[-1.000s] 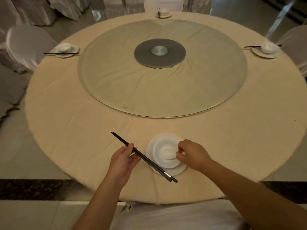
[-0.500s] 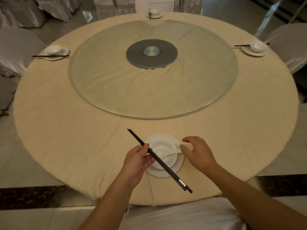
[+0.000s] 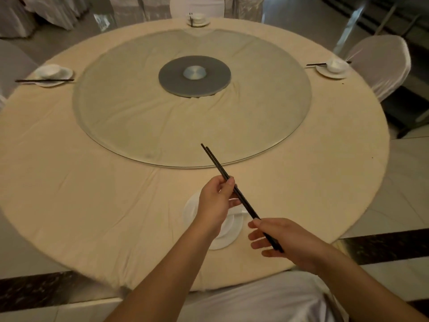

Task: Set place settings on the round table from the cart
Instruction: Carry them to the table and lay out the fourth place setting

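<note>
A pair of black chopsticks (image 3: 217, 164) slants above the near part of the round table (image 3: 69, 182), tips toward the glass turntable. My left hand (image 3: 214, 204) pinches them near the middle. My right hand (image 3: 276, 240) touches their near end with its fingers spread. Under my left hand lies a white plate (image 3: 190, 211) with a small bowl on it, mostly hidden by the hand and wrist.
A glass turntable (image 3: 139, 117) with a grey hub (image 3: 195, 76) fills the table's middle. Plate, bowl and chopstick settings stand at the left (image 3: 52, 74), the far side (image 3: 197, 19) and the right (image 3: 333, 67). White-covered chairs (image 3: 380, 63) ring the table.
My left hand has lifted the chopsticks up and to the right over the plate. My right hand left the bowl and came to the chopsticks' near end.
</note>
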